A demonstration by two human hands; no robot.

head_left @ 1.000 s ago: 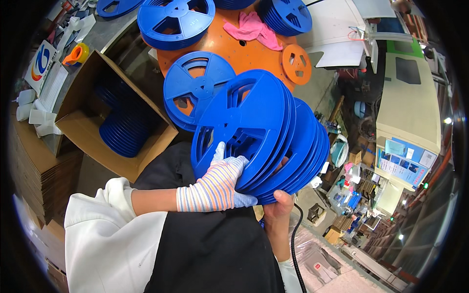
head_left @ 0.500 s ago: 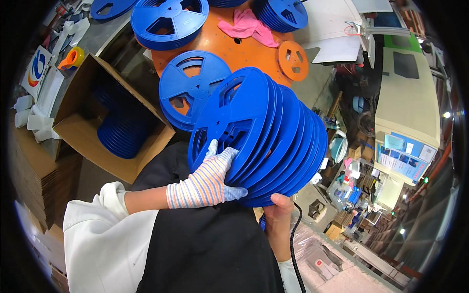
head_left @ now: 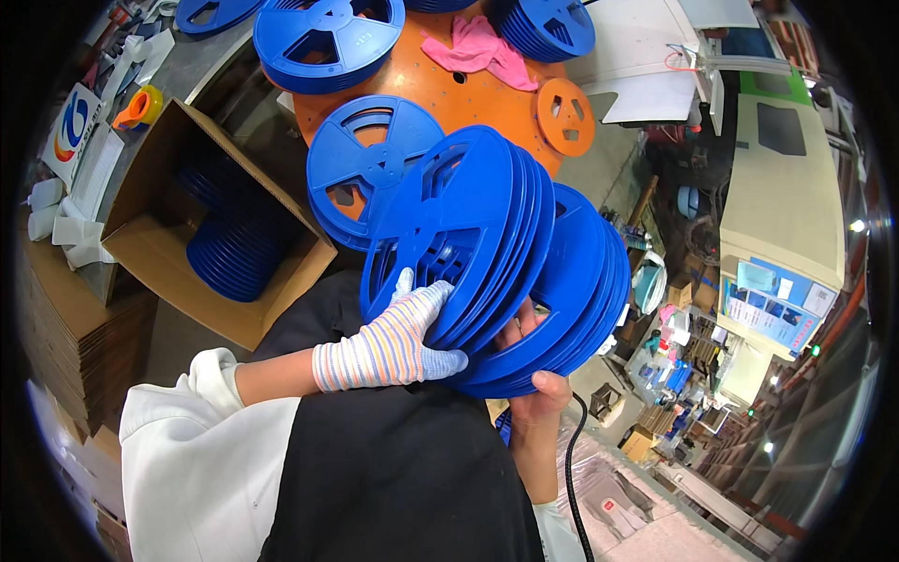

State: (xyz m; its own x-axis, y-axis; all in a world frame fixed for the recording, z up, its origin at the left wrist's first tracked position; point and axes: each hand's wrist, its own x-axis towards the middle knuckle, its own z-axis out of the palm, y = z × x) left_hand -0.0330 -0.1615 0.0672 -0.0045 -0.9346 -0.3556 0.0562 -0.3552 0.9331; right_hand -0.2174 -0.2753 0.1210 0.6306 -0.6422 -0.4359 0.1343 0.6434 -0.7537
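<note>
A thick stack of blue plastic reels is tilted above my lap, parted in two by a gap. My left hand (head_left: 393, 337), in a striped knit glove, grips the near group of reels (head_left: 487, 201), thumb at the lower rim and fingers in the openings of the front face. The bare right hand (head_left: 536, 403) holds the far group of reels (head_left: 585, 272); its thumb is on the lower rim and some fingertips show in the gap. Just beyond lies a flat blue reel (head_left: 375, 169) on an orange round table (head_left: 421, 84).
An open cardboard box (head_left: 272, 318) on the left holds stacked blue reels. More blue reels (head_left: 328, 42), a pink cloth (head_left: 478, 51) and an orange disc (head_left: 565, 117) are on the round table. A tape roll (head_left: 140, 109) rests on the grey bench. A black cable (head_left: 573, 468) hangs beside my right forearm.
The stack has parted: a gap has opened between the near and far groups of reels. Fingertips of my right hand now show inside that gap. Both hands keep their hold.
</note>
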